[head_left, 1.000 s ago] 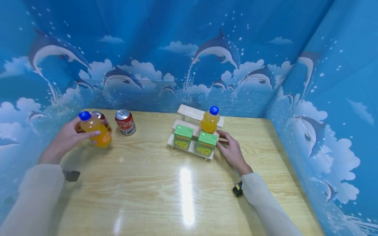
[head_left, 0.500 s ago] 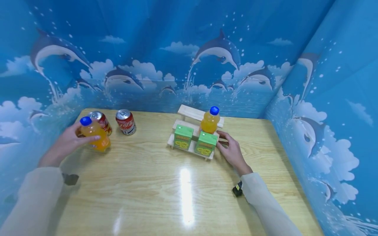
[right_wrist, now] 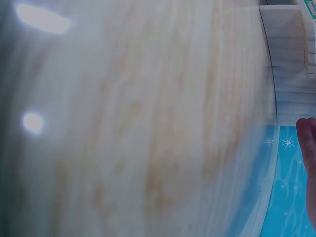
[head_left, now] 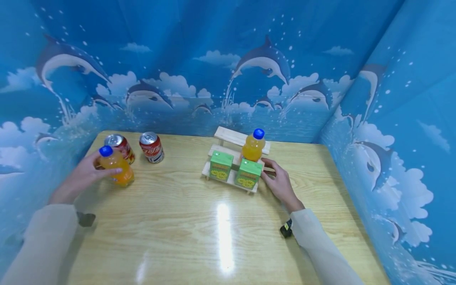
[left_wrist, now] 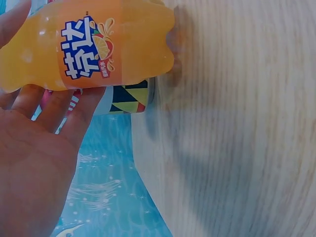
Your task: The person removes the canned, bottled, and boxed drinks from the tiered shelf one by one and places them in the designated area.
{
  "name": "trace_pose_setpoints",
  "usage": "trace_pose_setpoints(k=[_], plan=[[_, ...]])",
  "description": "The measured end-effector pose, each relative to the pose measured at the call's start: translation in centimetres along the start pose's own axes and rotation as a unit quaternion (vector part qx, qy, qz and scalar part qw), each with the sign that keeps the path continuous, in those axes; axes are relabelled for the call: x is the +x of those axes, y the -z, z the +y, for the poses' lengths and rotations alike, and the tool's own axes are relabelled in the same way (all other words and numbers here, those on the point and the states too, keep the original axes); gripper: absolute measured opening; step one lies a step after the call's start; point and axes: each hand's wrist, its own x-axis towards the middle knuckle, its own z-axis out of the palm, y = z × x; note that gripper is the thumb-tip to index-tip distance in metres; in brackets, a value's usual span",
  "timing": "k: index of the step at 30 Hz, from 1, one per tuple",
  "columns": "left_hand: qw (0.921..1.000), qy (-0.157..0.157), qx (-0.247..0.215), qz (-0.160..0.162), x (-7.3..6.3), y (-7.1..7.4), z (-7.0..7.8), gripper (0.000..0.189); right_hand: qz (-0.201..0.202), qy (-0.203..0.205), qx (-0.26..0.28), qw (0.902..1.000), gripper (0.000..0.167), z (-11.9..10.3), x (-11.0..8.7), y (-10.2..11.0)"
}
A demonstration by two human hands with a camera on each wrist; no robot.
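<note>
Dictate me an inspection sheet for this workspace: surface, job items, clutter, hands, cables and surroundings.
Surface: light wood-grain table with bright reflections.
Job's things: orange drink bottle, held, cap up, base contact with the table unclear; second bottle standing on the wooden stepped rack; two green boxes on the rack's lowest step; two red cans standing at the far left.
Clutter: nothing seen.
Grippers: left hand grips the orange drink bottle; right hand at the rack's right end, its hold unclear.
Cables: nothing seen.
Surroundings: blue dolphin-print backdrop behind and at both sides.
</note>
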Motion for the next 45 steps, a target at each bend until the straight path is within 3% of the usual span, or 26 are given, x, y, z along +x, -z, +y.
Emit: trace_pose_setpoints(k=[9,20,34,40,45], plan=[[0.9999,0.002,0.012,-0.002,-0.1,-0.2,-0.5,0.1,-0.002,-0.008,-0.003,1.0,0.05,-0.2,0.0,0.0],[0.9998,-0.016,-0.005,-0.012,-0.2,-0.4,-0.6,0.097,-0.004,-0.001,0.001,1.0,0.051,0.2,-0.1,0.1],[0.9998,-0.005,-0.015,-0.014,-0.6,-0.3,-1.1,0.103,-0.005,0.001,0.004,1.0,0.052,0.2,0.0,0.0],[0.9994,-0.02,-0.028,0.008,-0.9,0.0,-0.6,0.094,-0.005,-0.004,0.0,1.0,0.052,0.2,0.0,0.1],[0.9966,-0.059,-0.036,0.046,-1.2,0.4,-0.1,0.076,-0.007,-0.005,-0.001,1.0,0.053,0.1,-0.1,0.1]])
